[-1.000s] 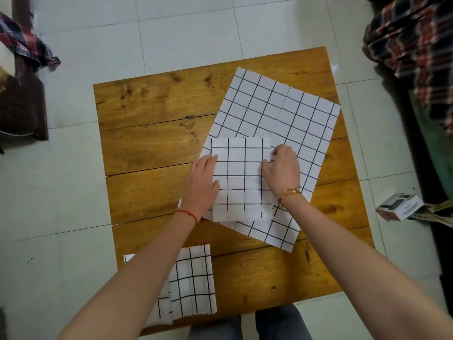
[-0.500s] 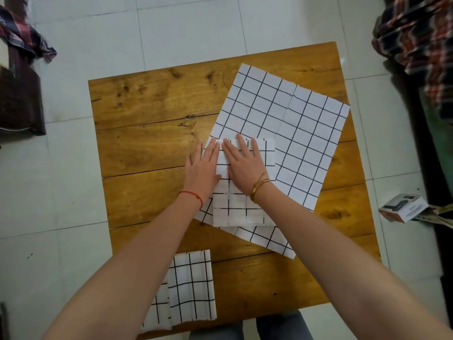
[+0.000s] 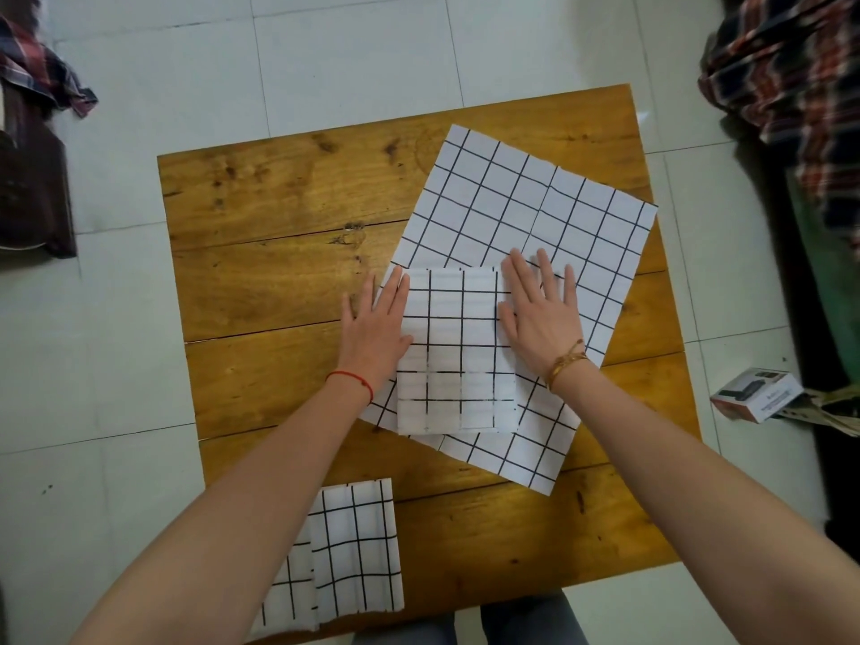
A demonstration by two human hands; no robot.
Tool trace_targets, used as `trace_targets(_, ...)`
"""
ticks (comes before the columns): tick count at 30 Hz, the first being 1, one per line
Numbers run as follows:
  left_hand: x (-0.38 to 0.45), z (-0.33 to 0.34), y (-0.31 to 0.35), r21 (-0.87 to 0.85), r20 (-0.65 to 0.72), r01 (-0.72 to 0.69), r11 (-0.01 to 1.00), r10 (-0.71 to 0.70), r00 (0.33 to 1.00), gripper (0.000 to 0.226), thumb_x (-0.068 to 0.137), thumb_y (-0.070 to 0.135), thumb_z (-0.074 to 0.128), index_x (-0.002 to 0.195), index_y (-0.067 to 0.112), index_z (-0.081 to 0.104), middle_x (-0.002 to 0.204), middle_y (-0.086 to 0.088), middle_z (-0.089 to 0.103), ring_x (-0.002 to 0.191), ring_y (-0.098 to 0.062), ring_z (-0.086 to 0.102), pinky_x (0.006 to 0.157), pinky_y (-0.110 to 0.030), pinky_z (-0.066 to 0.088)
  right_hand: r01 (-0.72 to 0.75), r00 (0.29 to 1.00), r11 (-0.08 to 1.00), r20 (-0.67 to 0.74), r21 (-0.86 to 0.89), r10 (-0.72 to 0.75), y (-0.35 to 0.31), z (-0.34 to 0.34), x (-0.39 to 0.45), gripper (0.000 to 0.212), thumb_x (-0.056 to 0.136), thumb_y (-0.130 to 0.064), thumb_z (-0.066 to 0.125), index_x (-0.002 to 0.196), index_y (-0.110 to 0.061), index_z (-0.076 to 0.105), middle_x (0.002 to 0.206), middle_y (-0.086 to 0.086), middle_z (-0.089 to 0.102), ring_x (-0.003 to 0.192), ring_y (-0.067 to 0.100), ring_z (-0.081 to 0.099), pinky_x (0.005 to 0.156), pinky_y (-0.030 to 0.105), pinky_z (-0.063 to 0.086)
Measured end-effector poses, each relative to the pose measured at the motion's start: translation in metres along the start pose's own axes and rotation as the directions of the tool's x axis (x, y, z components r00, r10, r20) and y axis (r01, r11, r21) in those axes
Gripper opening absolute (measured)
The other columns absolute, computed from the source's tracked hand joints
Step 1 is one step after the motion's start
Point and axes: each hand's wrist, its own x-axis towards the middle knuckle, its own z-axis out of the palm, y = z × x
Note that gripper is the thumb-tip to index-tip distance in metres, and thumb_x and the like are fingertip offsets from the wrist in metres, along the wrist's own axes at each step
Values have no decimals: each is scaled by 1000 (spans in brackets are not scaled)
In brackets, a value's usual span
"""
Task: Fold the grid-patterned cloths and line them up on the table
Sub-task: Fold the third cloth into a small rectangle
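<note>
A folded grid-patterned cloth (image 3: 458,351) lies on top of a large unfolded grid cloth (image 3: 535,216) spread across the right half of the wooden table (image 3: 279,281). My left hand (image 3: 374,328) lies flat with straight fingers along the folded cloth's left edge. My right hand (image 3: 540,314) lies flat with spread fingers at its right edge, partly on the unfolded cloth. Two more folded grid cloths (image 3: 353,547) sit side by side at the table's near left edge, the left one partly hidden by my left forearm.
The table stands on a white tiled floor (image 3: 349,53). A small cardboard box (image 3: 756,395) lies on the floor to the right. Plaid fabric (image 3: 786,62) hangs at the upper right, and more plaid cloth (image 3: 37,72) lies on dark furniture at the upper left.
My right hand slid from the middle of the folded cloth back to its right edge, so both hands now flank the cloth. The left hand shifted slightly left.
</note>
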Motion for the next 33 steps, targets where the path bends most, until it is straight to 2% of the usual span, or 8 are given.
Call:
trace_targets(3,-4,1,1,27,-47,-4,1000,5,999,83,94,44,49,154,17,-1,162,2,-5,149,-28,-4,118,-55,13,129,992,991,2,18,-129,-26,-8,8,57,97,-35,20,149,-12,24,157,3,23,145,30,14,116,56,13)
trace_targets(7,-14,8,2,25,-104,-14,1000,16,994,73,96,39,49,154,16,11,162,0,9,149,-26,5,117,-53,18,270,958,963,102,11,-270,-56,-3,13,55,99,-35,22,150,-13,22,157,1,22,146,28,12,116,55,12)
trace_targets(12,-40,23,-3,25,-70,-89,996,91,993,64,100,33,40,154,17,10,162,0,6,149,-25,4,118,-53,14,200,967,979,154,38,-204,-65,4,10,55,100,-33,22,152,-16,10,160,-4,10,147,25,3,117,54,7)
trace_targets(18,-90,55,-14,69,-99,-209,975,215,972,62,95,30,50,151,15,28,159,-4,22,146,-28,22,112,-55,29,171,964,984,200,43,-176,-70,1,8,56,100,-33,19,152,-17,4,160,-5,2,147,26,-3,117,54,4)
trace_targets(26,-137,78,-16,15,-80,-321,947,321,944,58,91,35,54,144,15,42,149,-3,41,138,-28,36,110,-48,36,159,965,986,202,57,-167,-71,7,6,58,100,-31,20,152,-18,0,160,-6,-3,147,26,-6,118,53,3)
trace_targets(28,-138,76,-14,-22,-130,-333,943,328,936,49,91,33,54,137,16,50,138,-2,51,131,-26,42,108,-45,40,176,967,981,170,81,-188,-68,7,7,57,100,-30,22,152,-18,3,160,-6,-1,147,26,-4,118,53,3)
trace_targets(30,-133,68,-10,-109,-196,-322,940,297,934,39,92,28,50,129,18,55,128,-2,56,124,-24,48,105,-42,43,184,980,968,49,170,-194,-62,5,5,56,99,-27,29,152,-16,13,160,-1,10,146,27,7,118,50,9)
trace_targets(33,-116,50,0,-331,-230,-180,926,106,967,34,95,22,48,128,18,54,120,0,55,114,-17,50,99,-36,45,60,976,914,-216,401,31,-49,0,-3,44,93,-22,47,135,-9,44,139,11,46,126,30,41,105,41,36)
